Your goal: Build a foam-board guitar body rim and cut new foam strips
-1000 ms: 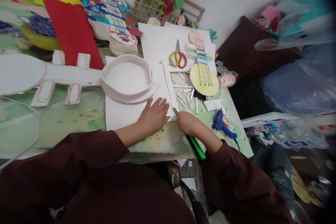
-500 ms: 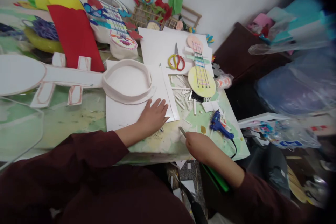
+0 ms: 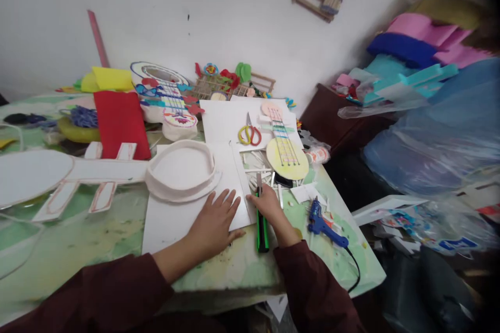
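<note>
My left hand [image 3: 213, 221] lies flat with fingers spread on a white foam board [image 3: 164, 223]. In my right hand [image 3: 270, 209] is a green and black utility knife [image 3: 262, 231], its blade out and pointing away from me, just right of the board's edge. On the board sits a round white tray-like piece [image 3: 182, 169] with a raised rim. From its left side runs a long white guitar-shaped cutout [image 3: 109, 169] with four-sided tabs outlined in brown. Scissors [image 3: 250, 135] with one yellow and one red handle rest on white board farther back.
A blue glue gun [image 3: 326, 226] lies at the right with its cord over the table edge. Behind it are a yellow paper guitar [image 3: 287, 158] and white scraps. A red sheet [image 3: 121, 125] and a decorated guitar [image 3: 172, 99] stand at the back left.
My right hand has moved up and left with the utility knife, from the table's front edge to beside the board. My left hand stays on the board. The view has tilted upward.
</note>
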`<state>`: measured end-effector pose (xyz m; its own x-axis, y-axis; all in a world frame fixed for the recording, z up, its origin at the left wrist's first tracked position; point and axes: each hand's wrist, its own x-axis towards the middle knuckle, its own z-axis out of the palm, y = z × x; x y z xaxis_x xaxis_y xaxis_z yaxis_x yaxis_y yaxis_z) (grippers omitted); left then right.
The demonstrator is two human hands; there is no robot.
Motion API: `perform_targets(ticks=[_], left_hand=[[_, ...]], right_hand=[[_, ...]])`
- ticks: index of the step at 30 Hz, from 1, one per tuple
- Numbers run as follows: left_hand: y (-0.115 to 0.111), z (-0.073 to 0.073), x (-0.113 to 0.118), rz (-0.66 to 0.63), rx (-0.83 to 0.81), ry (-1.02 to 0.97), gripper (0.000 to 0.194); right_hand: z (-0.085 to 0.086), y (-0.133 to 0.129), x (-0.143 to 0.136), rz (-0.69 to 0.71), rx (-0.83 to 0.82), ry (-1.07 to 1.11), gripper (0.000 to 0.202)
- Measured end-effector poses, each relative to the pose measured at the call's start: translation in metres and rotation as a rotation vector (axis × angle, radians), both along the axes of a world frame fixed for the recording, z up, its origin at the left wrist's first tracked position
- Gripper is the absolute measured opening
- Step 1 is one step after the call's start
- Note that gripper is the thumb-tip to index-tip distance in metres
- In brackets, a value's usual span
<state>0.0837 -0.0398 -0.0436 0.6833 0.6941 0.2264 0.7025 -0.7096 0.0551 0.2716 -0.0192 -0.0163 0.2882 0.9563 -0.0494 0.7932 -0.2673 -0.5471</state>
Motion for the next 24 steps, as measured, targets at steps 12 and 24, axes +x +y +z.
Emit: perform_targets(ticks=[12,24], left_hand=[[0.002,0.003,0.001,0.035,-0.045,0.016,0.068],[0.002,0.01,-0.005,-0.049,-0.023,-0.002,0.071]], right_hand=[[-0.004,-0.009,0.03,0.086,0.042,0.704,0.022],[0.002,-0.018,0.039,0.028,0.157,0.808,0.04]])
